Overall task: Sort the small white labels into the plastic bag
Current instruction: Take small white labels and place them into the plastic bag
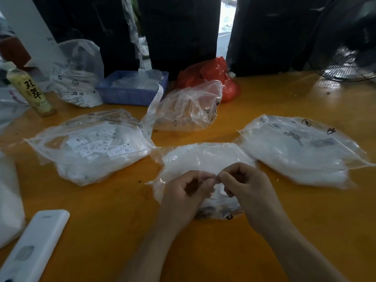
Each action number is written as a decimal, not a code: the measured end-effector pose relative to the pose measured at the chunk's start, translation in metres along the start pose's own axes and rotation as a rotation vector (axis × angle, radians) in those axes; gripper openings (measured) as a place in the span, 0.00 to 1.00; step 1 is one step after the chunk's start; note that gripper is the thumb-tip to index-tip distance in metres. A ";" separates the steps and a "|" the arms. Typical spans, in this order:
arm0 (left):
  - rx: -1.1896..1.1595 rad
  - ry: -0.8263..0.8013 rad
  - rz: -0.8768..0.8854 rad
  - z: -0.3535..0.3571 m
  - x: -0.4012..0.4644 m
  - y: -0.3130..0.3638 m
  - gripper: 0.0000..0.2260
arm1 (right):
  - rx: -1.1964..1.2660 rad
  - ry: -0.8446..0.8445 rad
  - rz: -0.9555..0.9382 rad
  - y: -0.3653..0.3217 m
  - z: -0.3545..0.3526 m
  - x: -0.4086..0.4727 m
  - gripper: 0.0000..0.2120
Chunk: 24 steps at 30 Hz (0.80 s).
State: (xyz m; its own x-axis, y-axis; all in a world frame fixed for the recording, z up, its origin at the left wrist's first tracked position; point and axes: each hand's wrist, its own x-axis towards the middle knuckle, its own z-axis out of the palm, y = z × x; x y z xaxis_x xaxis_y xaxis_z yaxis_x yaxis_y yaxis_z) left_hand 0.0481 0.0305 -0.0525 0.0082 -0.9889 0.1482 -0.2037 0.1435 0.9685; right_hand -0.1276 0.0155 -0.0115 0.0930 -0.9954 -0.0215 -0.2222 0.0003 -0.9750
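A clear plastic bag (201, 159) full of small white labels lies in the middle of the orange table (105, 210). My left hand (183, 196) and my right hand (248, 190) sit over its near edge, fingers curled, fingertips meeting and pinching the bag's film between them. A second bag (91, 147) at the left shows loose white labels with size print. A third bag (301, 151) of white labels lies at the right.
Behind stand a crumpled clear bag (187, 108), a blue tray (132, 88) with a label strip hanging out, a red bag (211, 76), a bottle (30, 90) at the far left and a fan (345, 47) at the far right. A white device (36, 247) lies near left.
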 end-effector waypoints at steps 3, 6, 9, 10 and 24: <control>-0.044 0.046 -0.057 -0.002 0.001 -0.001 0.08 | -0.014 0.014 -0.005 0.002 0.003 0.002 0.04; -0.069 0.002 -0.113 -0.007 -0.002 -0.003 0.03 | 0.058 -0.053 -0.004 0.004 -0.002 0.006 0.05; -0.005 -0.075 -0.126 -0.012 -0.004 -0.004 0.02 | -0.077 -0.201 -0.003 0.007 -0.004 0.009 0.12; 0.005 -0.088 -0.131 -0.012 -0.004 -0.004 0.02 | -0.141 -0.200 -0.021 0.009 -0.004 0.010 0.08; -0.113 -0.124 -0.330 -0.017 -0.003 0.003 0.03 | -0.112 -0.195 0.027 0.018 -0.003 0.009 0.11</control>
State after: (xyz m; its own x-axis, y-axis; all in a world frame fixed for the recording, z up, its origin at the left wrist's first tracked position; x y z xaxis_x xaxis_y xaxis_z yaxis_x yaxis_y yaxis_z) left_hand 0.0645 0.0344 -0.0467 -0.0643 -0.9787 -0.1947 -0.1005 -0.1878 0.9771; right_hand -0.1340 0.0060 -0.0286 0.2693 -0.9579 -0.0998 -0.3322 0.0049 -0.9432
